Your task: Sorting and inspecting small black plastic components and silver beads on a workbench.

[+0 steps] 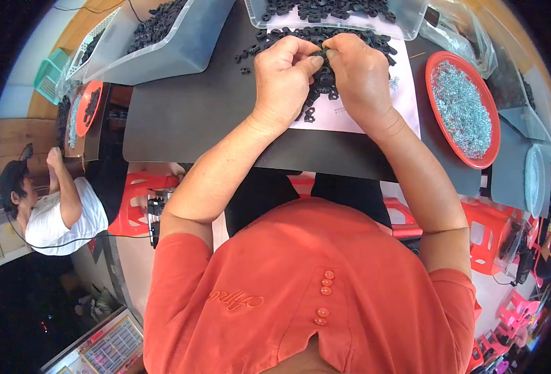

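Over a heap of small black plastic parts, both my hands meet fingertip to fingertip. My left hand is closed in a pinch on what looks like one small black plastic part, mostly covered by the fingers. Beside it, my right hand is also closed, thumb and forefinger pressed together at the same spot. What the right fingertips grip is too small and hidden to make out. The heap lies on a pale sheet on the dark table.
A red oval plate of small shiny metal pieces stands to the right. Clear plastic bins with more black parts are at the far left and far middle. A co-worker sits at the left. Red stools stand around.
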The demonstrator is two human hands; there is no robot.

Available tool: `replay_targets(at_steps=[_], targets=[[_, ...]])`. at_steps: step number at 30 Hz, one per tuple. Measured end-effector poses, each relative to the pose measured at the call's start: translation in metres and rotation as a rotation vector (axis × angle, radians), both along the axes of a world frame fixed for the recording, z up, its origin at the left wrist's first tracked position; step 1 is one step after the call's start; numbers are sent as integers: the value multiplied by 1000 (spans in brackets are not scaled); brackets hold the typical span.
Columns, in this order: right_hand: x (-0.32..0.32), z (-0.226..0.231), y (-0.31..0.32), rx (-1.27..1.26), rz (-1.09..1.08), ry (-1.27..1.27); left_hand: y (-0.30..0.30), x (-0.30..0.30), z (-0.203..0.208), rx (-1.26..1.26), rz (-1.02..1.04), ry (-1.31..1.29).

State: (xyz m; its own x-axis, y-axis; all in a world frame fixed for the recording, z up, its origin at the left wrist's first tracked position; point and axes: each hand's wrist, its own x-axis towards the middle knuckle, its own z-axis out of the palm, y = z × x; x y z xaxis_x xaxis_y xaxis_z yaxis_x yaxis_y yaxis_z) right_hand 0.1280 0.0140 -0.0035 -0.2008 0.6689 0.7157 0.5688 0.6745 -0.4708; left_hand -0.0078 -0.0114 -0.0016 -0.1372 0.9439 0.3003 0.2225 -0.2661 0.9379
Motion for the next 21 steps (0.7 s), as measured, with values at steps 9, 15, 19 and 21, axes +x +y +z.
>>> replay_targets(at_steps=[9, 15, 19, 21], targets=[[-12, -8, 0, 161, -101, -63, -1, 4, 3, -58, -8, -253], [-13, -11, 1, 133, -59, -1, 3, 0, -3, -58, -38, -268], [-6, -5, 0, -55, 140, 193, 3, -3, 9, -146, -16, -278], [-6, -2, 1, -54, 176, 196, 8, -8, 6, -111, -101, -429]])
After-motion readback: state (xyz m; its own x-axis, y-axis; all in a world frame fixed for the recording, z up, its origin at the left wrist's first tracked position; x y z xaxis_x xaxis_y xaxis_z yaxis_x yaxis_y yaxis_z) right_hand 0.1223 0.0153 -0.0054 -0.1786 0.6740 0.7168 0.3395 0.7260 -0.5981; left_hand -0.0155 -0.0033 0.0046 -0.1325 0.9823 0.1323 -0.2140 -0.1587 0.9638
